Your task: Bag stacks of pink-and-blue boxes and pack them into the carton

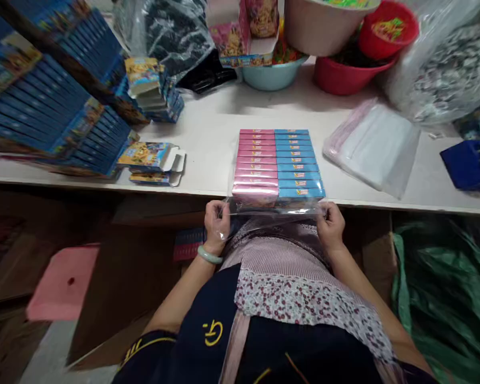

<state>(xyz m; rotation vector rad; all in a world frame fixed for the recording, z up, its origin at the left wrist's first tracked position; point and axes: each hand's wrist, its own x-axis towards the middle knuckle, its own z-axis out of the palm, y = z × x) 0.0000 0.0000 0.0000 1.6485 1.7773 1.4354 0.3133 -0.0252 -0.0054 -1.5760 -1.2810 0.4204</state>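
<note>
Two rows of small boxes lie side by side on the table in front of me, pink boxes (256,166) on the left and blue boxes (298,166) on the right. A clear plastic bag (280,207) surrounds them, its mouth toward me over the table edge. At the left corner of that mouth, my left hand (216,224) pinches the film between thumb and fingers. My right hand (330,225) is closed on the opposite corner. Between the hands the film is stretched nearly straight.
Stacked blue boxes (44,101) fill the left, near some open small cartons (152,160). A pile of clear bags (374,144) lies to the right. Behind stand a light-blue basin (272,77), a red basin (344,77) and a large clear sack (448,69). The table's front edge (368,204) is close to my body.
</note>
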